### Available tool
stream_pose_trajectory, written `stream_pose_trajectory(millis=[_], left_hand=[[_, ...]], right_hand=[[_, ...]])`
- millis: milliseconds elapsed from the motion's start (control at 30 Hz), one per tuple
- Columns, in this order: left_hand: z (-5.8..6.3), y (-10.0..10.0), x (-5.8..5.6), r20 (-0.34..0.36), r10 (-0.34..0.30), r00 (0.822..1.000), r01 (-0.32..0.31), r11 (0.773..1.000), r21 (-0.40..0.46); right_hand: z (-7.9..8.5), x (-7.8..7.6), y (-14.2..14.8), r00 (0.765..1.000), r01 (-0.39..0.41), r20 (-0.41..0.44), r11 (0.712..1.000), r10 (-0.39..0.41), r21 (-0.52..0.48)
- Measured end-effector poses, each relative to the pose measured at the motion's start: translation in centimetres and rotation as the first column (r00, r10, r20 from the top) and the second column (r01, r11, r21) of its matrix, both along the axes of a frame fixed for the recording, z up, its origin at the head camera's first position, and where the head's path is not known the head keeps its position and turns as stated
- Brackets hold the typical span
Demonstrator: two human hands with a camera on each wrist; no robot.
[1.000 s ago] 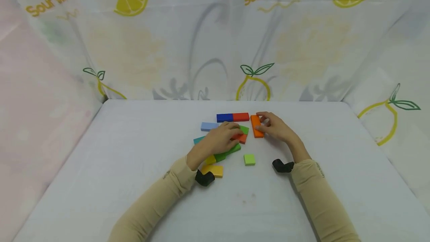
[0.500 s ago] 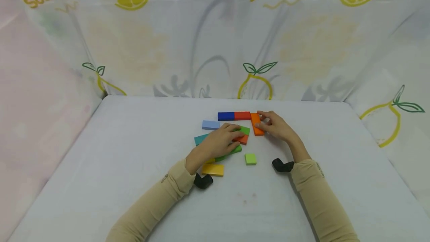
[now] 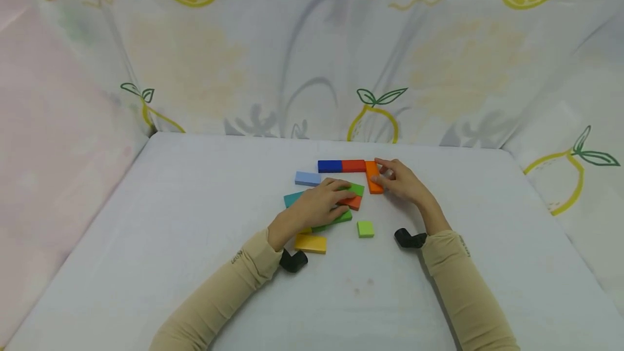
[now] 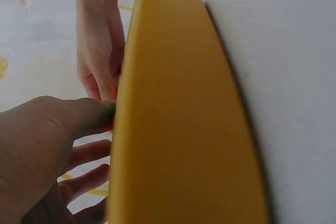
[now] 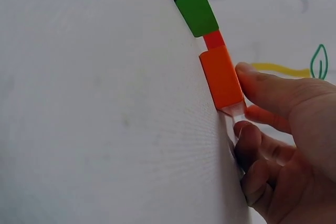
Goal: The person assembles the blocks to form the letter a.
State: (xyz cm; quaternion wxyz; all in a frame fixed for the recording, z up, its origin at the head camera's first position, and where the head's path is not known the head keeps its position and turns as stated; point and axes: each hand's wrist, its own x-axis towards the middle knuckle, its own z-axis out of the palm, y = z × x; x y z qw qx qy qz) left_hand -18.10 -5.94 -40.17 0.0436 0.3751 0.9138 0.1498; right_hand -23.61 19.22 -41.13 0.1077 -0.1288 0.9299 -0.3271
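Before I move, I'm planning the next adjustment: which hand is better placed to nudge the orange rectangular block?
Likely the right hand: its fingers touch the orange rectangular block, while the left hand is over the flat red-orange block.

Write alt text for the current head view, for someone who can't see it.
A person's right hand holds an orange block beside a red block that lies end to end with a blue block on a white table. The left hand rests over more coloured blocks. A yellow block and a lime block lie nearer the viewer; lemon-print cloth hangs behind.
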Motion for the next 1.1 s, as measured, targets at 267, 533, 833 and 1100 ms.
stream_pose_trajectory(millis=[267, 533, 833, 1100], left_hand=[[-0.2, -0.1, -0.1, -0.016, 0.004, 1.000, -0.004, 1.000, -0.005], [-0.3, -0.2, 0.0, -0.012, -0.002, 1.000, 0.002, 1.000, 0.000], [-0.9, -0.2, -0.1, -0.001, -0.028, 1.000, 0.028, 0.998, 0.047], [-1.0, -0.4, -0.3, 0.023, -0.021, 1.000, 0.019, 0.997, 0.075]], right_hand=[[-0.1, 0.1, -0.2, 1.000, -0.012, -0.007, 1.000, 0.012, 0.002], [0.3, 0.8, 0.0, 0.998, 0.035, 0.063, 0.996, -0.030, -0.080], [0.3, 2.9, 1.6, 0.998, -0.010, 0.056, 0.987, 0.019, -0.160], [0.8, 4.5, 1.6, 0.990, -0.142, -0.049, 0.978, 0.136, -0.154]])
